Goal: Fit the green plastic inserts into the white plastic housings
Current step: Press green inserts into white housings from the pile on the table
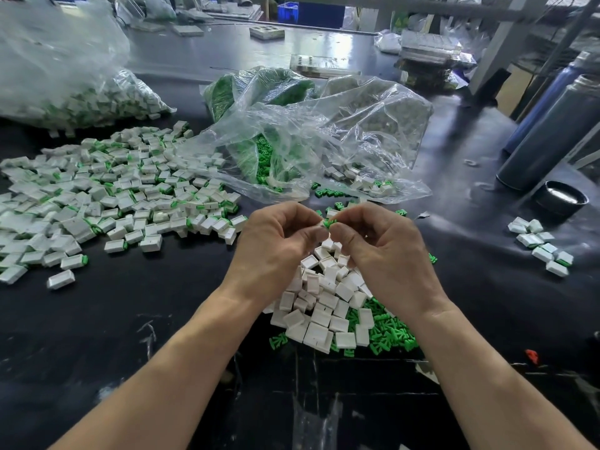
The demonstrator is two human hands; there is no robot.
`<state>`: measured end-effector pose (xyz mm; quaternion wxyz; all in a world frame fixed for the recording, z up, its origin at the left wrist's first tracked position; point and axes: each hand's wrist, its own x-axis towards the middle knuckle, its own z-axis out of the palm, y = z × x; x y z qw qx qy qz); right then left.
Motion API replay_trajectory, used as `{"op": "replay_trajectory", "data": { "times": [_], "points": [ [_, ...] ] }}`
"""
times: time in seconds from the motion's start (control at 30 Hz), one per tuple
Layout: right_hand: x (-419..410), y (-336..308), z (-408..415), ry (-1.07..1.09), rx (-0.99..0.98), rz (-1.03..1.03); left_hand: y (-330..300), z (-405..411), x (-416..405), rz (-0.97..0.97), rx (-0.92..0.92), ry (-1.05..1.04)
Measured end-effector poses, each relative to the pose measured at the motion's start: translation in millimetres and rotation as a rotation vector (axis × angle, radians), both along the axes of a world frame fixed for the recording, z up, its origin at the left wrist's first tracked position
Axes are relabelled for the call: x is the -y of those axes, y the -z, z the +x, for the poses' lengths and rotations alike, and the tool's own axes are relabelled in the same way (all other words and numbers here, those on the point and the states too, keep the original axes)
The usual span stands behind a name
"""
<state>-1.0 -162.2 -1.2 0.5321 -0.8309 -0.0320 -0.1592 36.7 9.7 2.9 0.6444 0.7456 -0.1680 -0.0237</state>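
Left hand [279, 237] and right hand [380, 241] meet fingertip to fingertip, fingers curled, pinching a green insert [329, 223] and white housing [322, 224] above the bench's [156, 303] near-edge pile

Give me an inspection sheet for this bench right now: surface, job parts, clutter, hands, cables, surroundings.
Surface: black table, scuffed, with white marks.
Job's things: loose white housings and green inserts heaped below the hands; fitted pieces spread at left.
Clutter: open clear bag holding green inserts; full bag far left; small group of housings at right; dark cylinders; black cap.
Grippers: left hand and right hand together pinch a green insert and white housing.
Cables: nothing seen.
Surroundings: blue crates, stacked trays, grey frame.
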Motion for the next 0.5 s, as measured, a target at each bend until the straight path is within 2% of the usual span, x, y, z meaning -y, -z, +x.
{"op": "replay_trajectory", "data": {
  "times": [0.33,0.5],
  "points": [
    [-0.8,-6.6,-6.1,-0.024,-0.001,-0.07,3.6,3.8,-4.3,0.184,0.181,-0.017],
    [-1.6,-7.8,-8.2,-0.029,0.018,-0.122,2.8,3.4,-4.7,0.251,0.214,-0.033]
  ]
}}
